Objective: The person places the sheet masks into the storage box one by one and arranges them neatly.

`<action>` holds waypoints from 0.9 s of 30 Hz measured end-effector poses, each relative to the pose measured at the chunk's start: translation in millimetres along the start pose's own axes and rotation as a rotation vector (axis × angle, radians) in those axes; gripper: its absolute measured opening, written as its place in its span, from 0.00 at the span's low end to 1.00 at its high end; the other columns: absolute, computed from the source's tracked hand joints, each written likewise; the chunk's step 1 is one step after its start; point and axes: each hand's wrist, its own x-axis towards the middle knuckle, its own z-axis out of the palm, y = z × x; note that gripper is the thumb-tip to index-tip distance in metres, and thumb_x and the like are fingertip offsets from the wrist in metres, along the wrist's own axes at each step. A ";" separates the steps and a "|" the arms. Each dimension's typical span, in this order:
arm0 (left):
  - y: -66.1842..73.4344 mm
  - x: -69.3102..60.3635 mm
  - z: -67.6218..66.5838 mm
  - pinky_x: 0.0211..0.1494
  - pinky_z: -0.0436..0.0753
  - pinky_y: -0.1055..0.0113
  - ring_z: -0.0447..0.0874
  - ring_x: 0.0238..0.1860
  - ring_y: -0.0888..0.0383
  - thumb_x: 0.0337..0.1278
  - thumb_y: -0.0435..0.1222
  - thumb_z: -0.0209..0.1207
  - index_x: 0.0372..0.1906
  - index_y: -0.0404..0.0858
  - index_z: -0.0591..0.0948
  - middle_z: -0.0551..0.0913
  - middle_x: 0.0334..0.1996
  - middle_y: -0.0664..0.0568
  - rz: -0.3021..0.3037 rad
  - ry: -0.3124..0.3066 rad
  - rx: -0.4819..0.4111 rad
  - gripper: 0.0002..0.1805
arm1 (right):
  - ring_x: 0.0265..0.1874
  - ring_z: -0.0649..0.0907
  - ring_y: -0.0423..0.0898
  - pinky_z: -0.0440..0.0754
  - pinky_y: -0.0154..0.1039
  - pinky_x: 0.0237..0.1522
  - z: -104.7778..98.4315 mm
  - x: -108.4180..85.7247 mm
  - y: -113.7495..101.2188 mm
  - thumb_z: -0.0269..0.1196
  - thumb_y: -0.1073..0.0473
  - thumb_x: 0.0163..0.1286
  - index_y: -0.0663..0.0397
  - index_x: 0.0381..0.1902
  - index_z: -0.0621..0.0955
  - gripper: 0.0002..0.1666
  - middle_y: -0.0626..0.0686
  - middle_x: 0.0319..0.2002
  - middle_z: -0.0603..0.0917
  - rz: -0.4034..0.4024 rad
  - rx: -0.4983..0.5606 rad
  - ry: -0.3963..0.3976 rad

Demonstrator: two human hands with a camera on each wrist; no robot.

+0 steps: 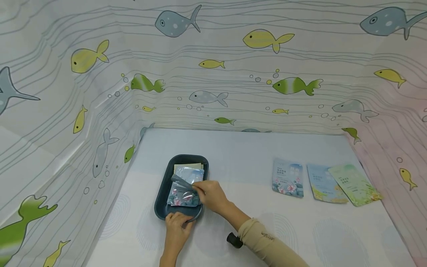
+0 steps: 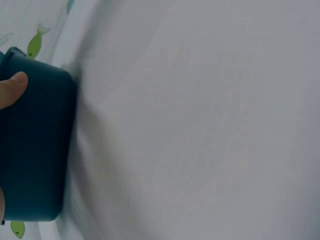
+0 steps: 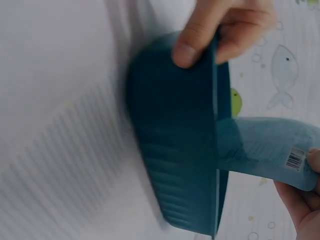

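Observation:
A dark teal plastic basket (image 1: 161, 200) stands on the table, its outer wall (image 2: 40, 140) filling the left of the left wrist view. My left hand (image 1: 177, 226) grips its near rim, the thumb (image 3: 187, 50) pressed on the outside. My right hand (image 1: 211, 196) pinches one end of a flat blue sachet (image 3: 265, 147) with a barcode on its back. That sachet (image 1: 181, 182) is tilted over the basket, its far part below the rim in the right wrist view. Inside lie a blue sachet with pink flowers (image 1: 186, 201) and, behind it, a pale yellow packet (image 1: 188, 165).
To the right lie a blue flowered sachet (image 1: 287, 178), a blue-yellow sachet (image 1: 325, 185) and a green sachet (image 1: 355, 185), the last two overlapping. A small black object (image 1: 234, 240) is by the right sleeve. Fish-patterned cloth walls (image 1: 233, 81) surround the white table (image 1: 240, 155).

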 end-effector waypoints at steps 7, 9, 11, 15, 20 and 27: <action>-0.5 0.7 -0.4 0.41 0.62 0.63 0.75 0.24 0.62 0.13 0.23 0.75 0.18 0.39 0.85 0.83 0.17 0.56 -0.018 -0.019 0.002 0.15 | 0.29 0.85 0.38 0.79 0.28 0.34 14.8 -11.6 -3.4 0.64 0.64 0.61 0.55 0.34 0.85 0.04 0.47 0.29 0.87 -0.029 -0.128 -0.137; -0.4 0.5 -0.2 0.41 0.62 0.63 0.75 0.24 0.62 0.13 0.23 0.75 0.18 0.39 0.85 0.84 0.18 0.56 -0.021 -0.020 0.000 0.15 | 0.30 0.85 0.38 0.79 0.28 0.34 18.3 -14.7 -2.9 0.63 0.64 0.62 0.54 0.34 0.85 0.04 0.46 0.30 0.87 -0.015 -0.163 -0.186; -0.2 0.4 0.1 0.41 0.62 0.63 0.75 0.24 0.62 0.13 0.24 0.75 0.18 0.39 0.85 0.83 0.17 0.56 -0.018 -0.016 -0.004 0.15 | 0.31 0.85 0.38 0.79 0.28 0.35 22.5 -17.8 -1.3 0.63 0.63 0.62 0.53 0.34 0.85 0.05 0.45 0.31 0.87 0.007 -0.202 -0.242; 0.2 0.5 0.5 0.41 0.62 0.62 0.74 0.23 0.61 0.13 0.24 0.75 0.18 0.39 0.85 0.83 0.17 0.56 -0.006 -0.003 -0.010 0.14 | 0.30 0.84 0.37 0.78 0.28 0.34 32.3 -19.4 2.6 0.62 0.61 0.64 0.49 0.34 0.85 0.05 0.44 0.30 0.86 0.030 -0.294 -0.331; 0.0 1.6 0.0 0.41 0.61 0.62 0.75 0.23 0.61 0.12 0.23 0.75 0.18 0.39 0.85 0.83 0.17 0.56 -0.007 0.000 -0.009 0.16 | 0.22 0.80 0.34 0.75 0.28 0.25 42.6 -13.3 5.9 0.60 0.60 0.65 0.47 0.29 0.85 0.07 0.42 0.23 0.84 0.034 -0.356 -0.365; -0.7 1.2 0.1 0.40 0.62 0.63 0.75 0.22 0.62 0.10 0.23 0.75 0.17 0.40 0.85 0.83 0.17 0.57 0.013 0.011 -0.012 0.17 | 0.18 0.76 0.34 0.72 0.30 0.21 53.4 -9.5 7.6 0.61 0.63 0.60 0.47 0.21 0.84 0.10 0.43 0.19 0.83 0.056 -0.422 -0.462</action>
